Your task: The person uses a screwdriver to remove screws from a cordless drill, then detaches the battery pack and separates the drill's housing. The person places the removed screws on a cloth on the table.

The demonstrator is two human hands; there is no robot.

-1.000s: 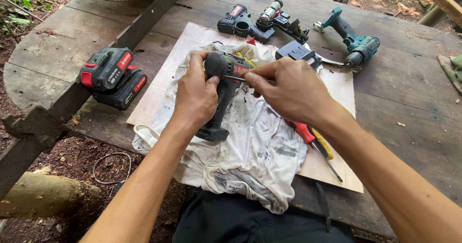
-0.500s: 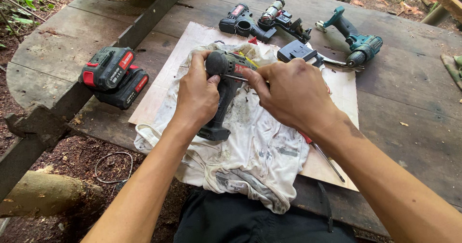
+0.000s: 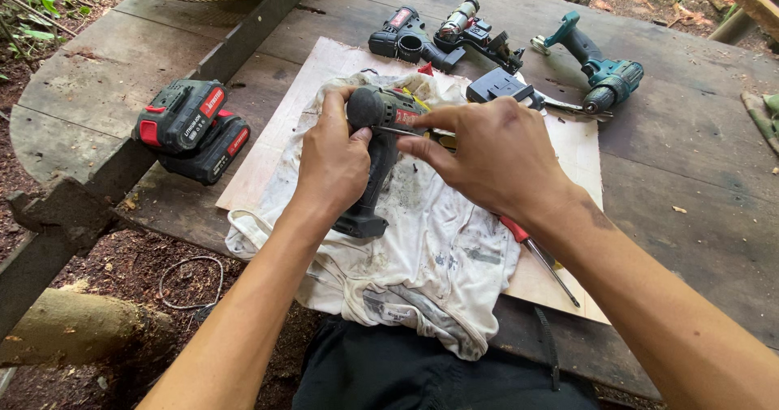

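drill body on the rag

my left hand (image 3: 337, 162) is wrapped around the black drill body (image 3: 375, 162), holding it on the stained white cloth (image 3: 438, 248). my right hand (image 3: 487, 154) pinches a thin metal tool (image 3: 398, 130) against its head. it looks stiff, fairly heavy hard plastic; the handle seems the best grip.

Outdoor makeshift repair workshop. Evidence: weathered plank counter (image 3: 682, 174) standing over bare soil and leaf litter (image 3: 122, 272); battery packs (image 3: 191, 131), teal cordless drill (image 3: 599, 67), dismantled tool parts (image 3: 442, 36), screwdriver (image 3: 539, 257) and stained rag (image 3: 430, 248) on plywood sheet (image 3: 568, 146).
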